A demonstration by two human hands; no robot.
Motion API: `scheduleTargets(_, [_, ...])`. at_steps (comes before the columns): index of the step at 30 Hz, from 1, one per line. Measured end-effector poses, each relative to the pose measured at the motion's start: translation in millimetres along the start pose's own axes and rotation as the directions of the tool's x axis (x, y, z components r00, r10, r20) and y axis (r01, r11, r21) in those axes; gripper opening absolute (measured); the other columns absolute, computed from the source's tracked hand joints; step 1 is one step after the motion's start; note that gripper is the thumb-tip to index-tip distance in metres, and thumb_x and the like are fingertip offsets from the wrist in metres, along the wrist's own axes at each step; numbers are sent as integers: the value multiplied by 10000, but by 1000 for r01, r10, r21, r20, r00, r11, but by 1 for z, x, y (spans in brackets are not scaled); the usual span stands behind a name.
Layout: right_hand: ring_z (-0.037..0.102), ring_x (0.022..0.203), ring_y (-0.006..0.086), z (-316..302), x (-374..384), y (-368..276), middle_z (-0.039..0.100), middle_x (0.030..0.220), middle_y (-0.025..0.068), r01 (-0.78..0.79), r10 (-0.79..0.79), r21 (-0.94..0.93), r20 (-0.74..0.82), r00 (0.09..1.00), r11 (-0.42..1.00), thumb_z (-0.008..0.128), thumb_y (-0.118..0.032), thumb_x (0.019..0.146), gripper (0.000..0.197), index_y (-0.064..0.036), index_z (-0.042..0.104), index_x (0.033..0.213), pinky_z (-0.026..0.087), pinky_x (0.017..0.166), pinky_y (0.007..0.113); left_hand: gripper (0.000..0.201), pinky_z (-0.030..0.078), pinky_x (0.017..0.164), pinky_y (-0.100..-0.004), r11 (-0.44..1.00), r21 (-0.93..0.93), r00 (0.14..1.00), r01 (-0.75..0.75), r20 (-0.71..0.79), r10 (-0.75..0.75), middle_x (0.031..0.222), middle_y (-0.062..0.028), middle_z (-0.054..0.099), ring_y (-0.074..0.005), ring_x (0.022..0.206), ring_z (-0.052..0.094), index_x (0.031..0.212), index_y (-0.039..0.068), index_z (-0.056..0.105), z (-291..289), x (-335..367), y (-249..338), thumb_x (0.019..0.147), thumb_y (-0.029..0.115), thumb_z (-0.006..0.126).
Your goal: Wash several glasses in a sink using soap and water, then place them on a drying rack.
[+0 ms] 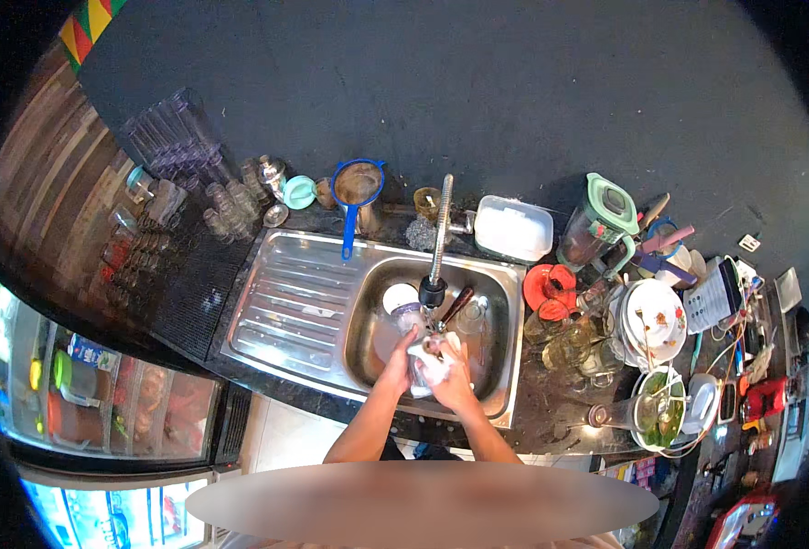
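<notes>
Over the near side of the steel sink basin (354, 316), my two hands are close together under the faucet (437, 265). My left hand (399, 364) is closed round what looks like a clear glass (416, 366). My right hand (455, 373) presses a white, foamy sponge or cloth (433, 370) against it; the fingers partly hide both. Just beyond them in the basin lie a white round container (401, 297) and a dark-handled utensil (458, 306). A clear glass piece (474, 313) rests near the basin's right side.
Left is the ribbed drainboard (285, 297), with glasses (230, 210) on a dark mat beyond. A blue strainer (358, 188) and white tub (514, 227) stand behind the sink. On the right are a green-lidded jug (604, 215), dirty glasses (576, 352), stacked plates (653, 322) and a bowl of leaves (662, 412).
</notes>
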State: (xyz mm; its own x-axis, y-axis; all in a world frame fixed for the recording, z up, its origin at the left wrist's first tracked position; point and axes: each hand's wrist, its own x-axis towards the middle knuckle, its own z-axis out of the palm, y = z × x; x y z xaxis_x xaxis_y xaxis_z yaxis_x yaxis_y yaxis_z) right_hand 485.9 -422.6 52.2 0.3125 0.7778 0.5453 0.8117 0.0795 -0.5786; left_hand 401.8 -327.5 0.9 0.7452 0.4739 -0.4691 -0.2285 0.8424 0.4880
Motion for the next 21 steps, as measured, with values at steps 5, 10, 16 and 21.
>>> scheduleTargets(5, [528,900,166,25,-17,31,565,975,84,-588,575,682,292,764,435,514,-182,813,336,-48,501,1121,408,785,302,446,469,775,-327,989,45,986,-144,-84,147,950,-53,588,-170,864,575,1071,68,538,3,9,-7,840,448,494])
scheduleTargets(10, [523,859,133,21,-28,23,553,987,79,-541,469,620,297,832,568,460,-195,838,254,-1,540,983,420,726,265,480,474,715,-291,997,31,994,-76,-81,78,868,-27,584,-128,803,573,1073,64,547,-14,8,10,819,471,523])
scheduleTargets(16, [540,869,145,44,-25,47,557,999,59,-560,564,815,396,725,148,552,-44,776,327,-37,472,1094,450,768,272,574,466,748,-334,993,-69,964,-101,-253,80,910,-69,593,-191,827,581,1031,30,538,6,12,-1,807,548,433])
scheduleTargets(21, [526,850,143,51,-33,51,546,970,66,-519,723,844,274,635,137,600,-110,764,235,-16,537,969,446,725,269,634,499,691,-397,925,374,979,69,-203,9,1058,-91,527,-237,895,569,1236,107,334,8,-4,-6,756,440,581])
